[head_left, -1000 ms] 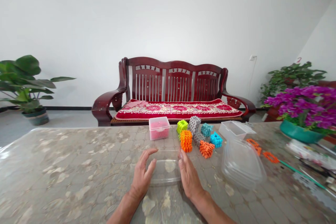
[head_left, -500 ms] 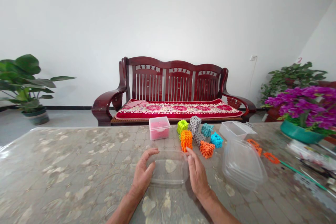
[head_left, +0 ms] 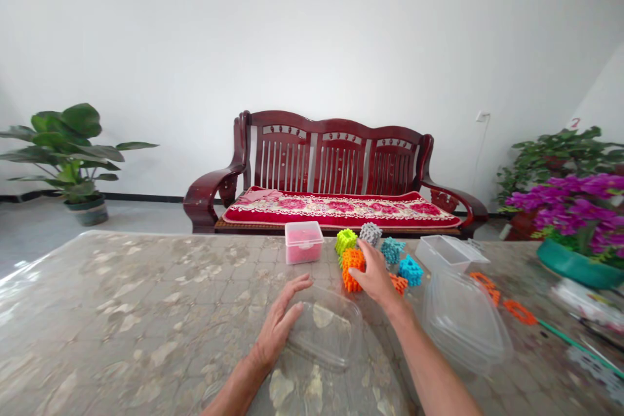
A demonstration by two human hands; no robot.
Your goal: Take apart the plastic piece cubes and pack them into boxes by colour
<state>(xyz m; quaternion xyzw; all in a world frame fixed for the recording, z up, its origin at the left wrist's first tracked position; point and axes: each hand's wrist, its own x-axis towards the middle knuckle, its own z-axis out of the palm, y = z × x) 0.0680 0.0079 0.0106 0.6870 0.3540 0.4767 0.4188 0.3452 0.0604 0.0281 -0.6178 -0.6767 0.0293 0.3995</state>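
Note:
A clear plastic container [head_left: 324, 325] rests on the table in front of me, turned at a slant. My left hand [head_left: 281, 324] lies at its left side, thumb and fingers apart, at the rim. My right hand [head_left: 379, 276] reaches to an orange stack of interlocking plastic pieces [head_left: 351, 268]. Its thumb and fingers are spread at the stack's right side; whether they touch it I cannot tell. Close by are a lime-green stack [head_left: 346, 239], a grey stack [head_left: 370, 234], a teal one [head_left: 392, 249] and a blue one [head_left: 411, 270]. A second orange stack [head_left: 398, 283] is partly hidden behind my right wrist.
A lidded box with pink contents [head_left: 303, 244] stands behind the container. To the right are an open clear box [head_left: 441, 253], nested clear containers [head_left: 465, 318], loose orange pieces [head_left: 519, 312], a green stick [head_left: 560, 333] and a teal flower pot [head_left: 580, 263]. A wooden bench [head_left: 336, 156] stands beyond the table.
My right hand has left the container's right side and moved forward to the orange stack. The container has turned slightly clockwise. My left hand stays beside it. The view has shifted slightly.

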